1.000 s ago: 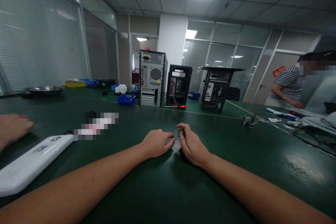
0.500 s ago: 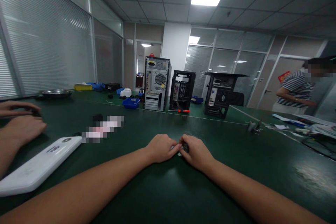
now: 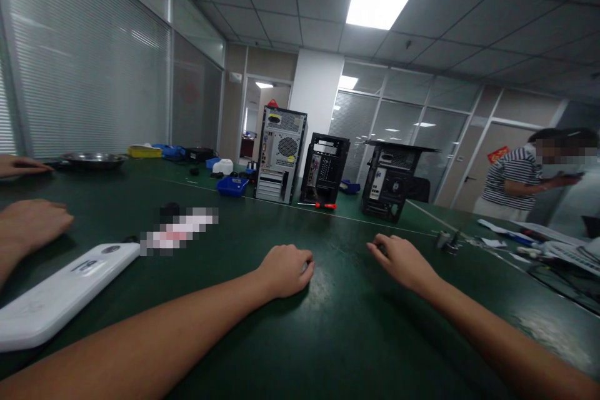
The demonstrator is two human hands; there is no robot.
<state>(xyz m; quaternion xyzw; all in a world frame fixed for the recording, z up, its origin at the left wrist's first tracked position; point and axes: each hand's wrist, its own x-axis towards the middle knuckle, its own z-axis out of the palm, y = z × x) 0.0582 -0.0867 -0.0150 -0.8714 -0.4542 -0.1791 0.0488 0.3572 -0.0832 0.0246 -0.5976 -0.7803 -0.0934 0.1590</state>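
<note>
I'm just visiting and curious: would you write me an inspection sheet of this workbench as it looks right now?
Surface: dark green table, glossy, with a thin pale line running across it.
Job's things: left hand curled on the table, contents hidden; right hand palm down, fingers spread, apart from the left.
Clutter: white flat device; red-handled screwdriver; blue bin; metal dish; small metal parts.
Hands: the person's own two as above; another person's hand rests at the left edge.
Cables: dark cables at the far right.
Surroundings: three computer cases standing in a row; glass partitions; a person in a striped shirt.
</note>
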